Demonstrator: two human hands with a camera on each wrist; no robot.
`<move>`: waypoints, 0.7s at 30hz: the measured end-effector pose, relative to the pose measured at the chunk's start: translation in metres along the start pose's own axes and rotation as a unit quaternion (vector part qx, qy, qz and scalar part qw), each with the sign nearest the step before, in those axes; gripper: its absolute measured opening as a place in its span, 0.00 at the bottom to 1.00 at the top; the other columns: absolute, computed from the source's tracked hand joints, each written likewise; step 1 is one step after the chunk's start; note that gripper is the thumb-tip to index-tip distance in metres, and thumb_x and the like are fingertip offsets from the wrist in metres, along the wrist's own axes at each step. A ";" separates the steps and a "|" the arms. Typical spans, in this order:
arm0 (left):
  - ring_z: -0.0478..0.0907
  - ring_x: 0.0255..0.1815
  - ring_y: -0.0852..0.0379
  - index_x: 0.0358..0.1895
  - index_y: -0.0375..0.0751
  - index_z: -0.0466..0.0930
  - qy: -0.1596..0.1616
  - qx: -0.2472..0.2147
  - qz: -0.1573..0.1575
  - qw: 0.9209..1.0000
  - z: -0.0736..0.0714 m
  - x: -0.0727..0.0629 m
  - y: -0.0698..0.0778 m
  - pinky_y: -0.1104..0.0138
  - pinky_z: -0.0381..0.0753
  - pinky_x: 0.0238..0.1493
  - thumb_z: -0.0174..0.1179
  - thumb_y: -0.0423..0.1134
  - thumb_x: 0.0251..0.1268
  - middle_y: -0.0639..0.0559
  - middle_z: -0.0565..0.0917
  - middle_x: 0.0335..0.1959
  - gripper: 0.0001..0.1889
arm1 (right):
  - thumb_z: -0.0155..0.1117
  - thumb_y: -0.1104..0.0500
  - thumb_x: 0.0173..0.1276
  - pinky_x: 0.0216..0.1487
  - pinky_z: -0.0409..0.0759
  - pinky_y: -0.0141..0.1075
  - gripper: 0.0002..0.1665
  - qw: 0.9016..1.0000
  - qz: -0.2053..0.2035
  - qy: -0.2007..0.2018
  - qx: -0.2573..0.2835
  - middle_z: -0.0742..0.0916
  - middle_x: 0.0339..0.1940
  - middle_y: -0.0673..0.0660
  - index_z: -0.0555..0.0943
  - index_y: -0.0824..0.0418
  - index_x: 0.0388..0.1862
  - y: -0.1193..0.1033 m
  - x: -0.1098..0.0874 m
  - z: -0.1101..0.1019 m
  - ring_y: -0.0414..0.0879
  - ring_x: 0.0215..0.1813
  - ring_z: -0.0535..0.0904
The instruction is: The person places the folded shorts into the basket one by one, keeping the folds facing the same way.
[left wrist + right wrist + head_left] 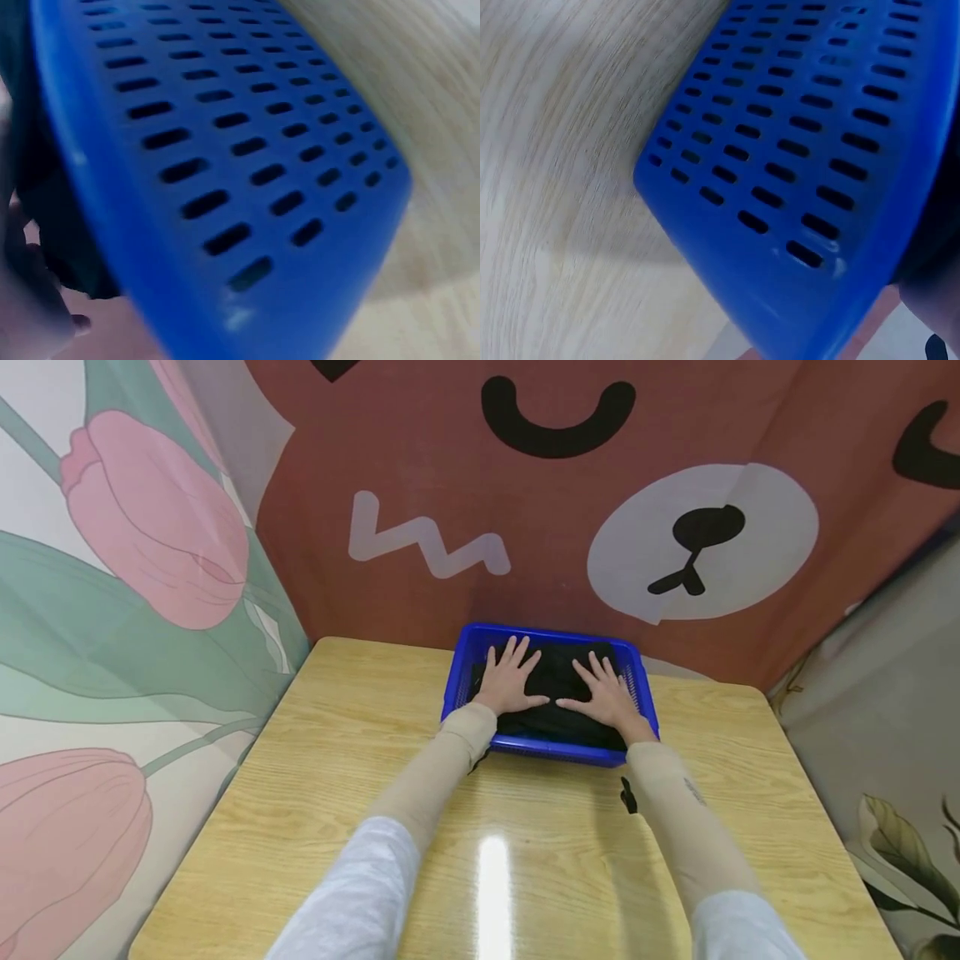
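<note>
Black cloth [558, 722] lies in a blue plastic basket [555, 750] at the far side of the table. My left hand [507, 683] rests on the left part of the cloth with its fingers spread. On the right part, my right hand [606, 695] presses down, its fingers also spread and the thumbs pointing toward each other. In the left wrist view the slotted basket wall [247, 142] fills most of the picture, and the left hand [30, 300] shows only at the edge. The right wrist view shows the basket's slotted side [780, 150] and a sliver of the right hand [934, 304].
The basket stands on a light wooden table [360, 760], near its back edge. Behind it hangs a brown curtain [420, 452] with a bear face. A tulip-patterned curtain [150, 527] hangs at the left. A black strap end [628, 796] hangs from the right wrist.
</note>
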State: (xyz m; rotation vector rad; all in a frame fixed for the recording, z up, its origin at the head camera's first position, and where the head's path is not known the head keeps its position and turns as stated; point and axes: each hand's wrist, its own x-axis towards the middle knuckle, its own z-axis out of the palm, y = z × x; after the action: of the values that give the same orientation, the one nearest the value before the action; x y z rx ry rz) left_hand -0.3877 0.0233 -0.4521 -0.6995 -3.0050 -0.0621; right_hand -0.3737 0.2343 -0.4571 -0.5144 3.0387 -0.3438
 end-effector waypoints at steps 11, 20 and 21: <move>0.41 0.69 0.51 0.71 0.57 0.42 -0.098 -0.023 -0.052 0.994 0.019 0.000 -0.003 0.46 0.46 0.62 0.54 0.77 0.32 0.50 0.45 0.71 0.58 | 0.54 0.22 0.41 0.55 0.32 0.68 0.66 0.995 -0.020 -0.078 -0.061 0.43 0.71 0.63 0.42 0.51 0.72 0.007 0.014 0.000 0.67 0.67 0.33; 0.40 0.69 0.53 0.71 0.58 0.38 -0.124 -0.033 -0.085 0.988 0.026 -0.004 -0.004 0.47 0.47 0.62 0.56 0.76 0.32 0.51 0.42 0.71 0.59 | 0.53 0.20 0.39 0.54 0.34 0.69 0.68 0.992 0.008 -0.122 -0.042 0.42 0.70 0.65 0.41 0.51 0.72 0.011 0.018 0.006 0.70 0.66 0.37; 0.40 0.69 0.52 0.71 0.58 0.37 -0.124 -0.034 -0.087 0.988 0.028 -0.004 -0.006 0.48 0.47 0.62 0.55 0.76 0.32 0.51 0.42 0.71 0.59 | 0.53 0.20 0.39 0.54 0.34 0.69 0.68 0.992 0.008 -0.124 -0.038 0.42 0.70 0.65 0.41 0.51 0.72 0.011 0.019 0.007 0.71 0.66 0.38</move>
State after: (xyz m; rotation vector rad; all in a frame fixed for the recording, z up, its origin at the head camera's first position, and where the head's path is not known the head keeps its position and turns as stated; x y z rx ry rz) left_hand -0.3882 0.0178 -0.4801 -0.4813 -3.3109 -0.0920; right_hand -0.3946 0.2371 -0.4669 -0.4959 2.8207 -0.1510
